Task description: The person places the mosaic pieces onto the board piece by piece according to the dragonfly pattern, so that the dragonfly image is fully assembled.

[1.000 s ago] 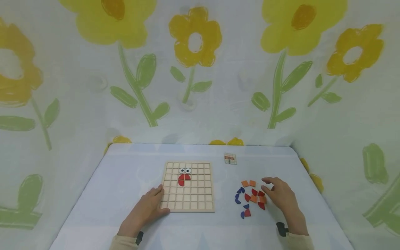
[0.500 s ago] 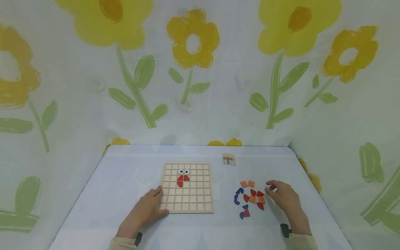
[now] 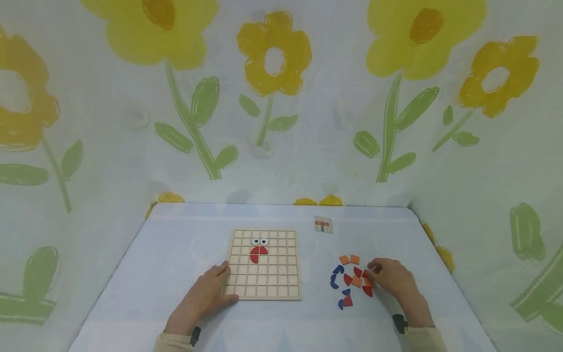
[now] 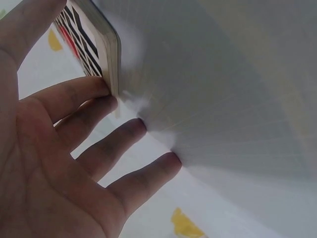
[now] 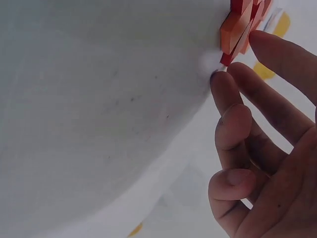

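Observation:
A square wooden grid board [image 3: 264, 278] lies on the table, with two eye tiles [image 3: 260, 241] and red quarter-circle pieces [image 3: 255, 254] in its upper cells. My left hand [image 3: 208, 288] rests at the board's near left corner, fingers along the left side and thumb at the front edge. In the left wrist view its fingers are spread, some touching the board's edge [image 4: 113, 59]. At the loose pieces on the right, my right hand [image 3: 393, 278] has thumb and index fingertips at a red quarter-circle piece [image 3: 364, 274]. The right wrist view shows a gap between those fingertips, beside an orange square [image 5: 234, 32].
Several blue pieces [image 3: 334, 280] lie left of the red and orange ones. Two orange squares [image 3: 344, 260] sit farther back. A small pattern card [image 3: 323, 225] lies behind the board's right side. Flower-printed cloth [image 3: 308, 166] surrounds the table.
My right hand first drew slightly right, then came back left and down to the red piece, its thumb and index closer together. The left hand has stayed on the board.

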### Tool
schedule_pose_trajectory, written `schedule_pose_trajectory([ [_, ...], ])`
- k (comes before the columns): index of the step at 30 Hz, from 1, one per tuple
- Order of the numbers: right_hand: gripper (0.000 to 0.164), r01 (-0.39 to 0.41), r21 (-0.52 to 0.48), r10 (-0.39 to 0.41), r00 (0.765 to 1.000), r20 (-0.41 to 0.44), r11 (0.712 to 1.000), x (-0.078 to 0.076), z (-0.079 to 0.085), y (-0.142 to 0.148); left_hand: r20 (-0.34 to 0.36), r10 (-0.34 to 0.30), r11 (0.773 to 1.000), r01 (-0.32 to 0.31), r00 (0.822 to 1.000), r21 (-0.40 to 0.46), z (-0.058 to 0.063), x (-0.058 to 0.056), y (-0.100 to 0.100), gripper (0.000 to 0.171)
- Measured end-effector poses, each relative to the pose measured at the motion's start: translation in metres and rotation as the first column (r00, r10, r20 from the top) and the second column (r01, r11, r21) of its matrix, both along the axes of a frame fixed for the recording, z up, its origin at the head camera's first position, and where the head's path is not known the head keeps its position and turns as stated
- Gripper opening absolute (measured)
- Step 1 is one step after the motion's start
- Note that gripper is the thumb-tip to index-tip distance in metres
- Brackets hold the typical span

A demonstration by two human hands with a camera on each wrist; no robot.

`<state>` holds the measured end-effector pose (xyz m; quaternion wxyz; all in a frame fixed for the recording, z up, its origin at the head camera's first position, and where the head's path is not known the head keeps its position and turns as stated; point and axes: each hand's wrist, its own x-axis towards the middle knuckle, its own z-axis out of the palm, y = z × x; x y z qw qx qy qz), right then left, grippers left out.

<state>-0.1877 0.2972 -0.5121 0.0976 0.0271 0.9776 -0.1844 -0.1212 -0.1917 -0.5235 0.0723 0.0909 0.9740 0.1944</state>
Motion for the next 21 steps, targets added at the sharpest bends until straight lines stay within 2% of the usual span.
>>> schedule_pose_trajectory([
  [5,0.031,-0.023,0.016,0.023,1.000,-0.001,1.000,-0.002,0.000,-0.007,0.005,0.001,1.000,-0.001,1.000,-0.011,0.000,0.000,0.000,0.087],
  [12,0.027,-0.059,0.027,0.059,0.998,-0.002,0.998,-0.006,-0.002,-0.012,-0.006,0.006,1.000,-0.006,1.000,-0.014,-0.003,0.000,-0.001,0.086],
  [21,0.027,-0.049,0.042,0.050,0.999,-0.006,0.998,-0.001,0.001,-0.010,-0.023,-0.009,1.000,0.009,1.000,-0.002,-0.004,-0.001,0.000,0.085],
])
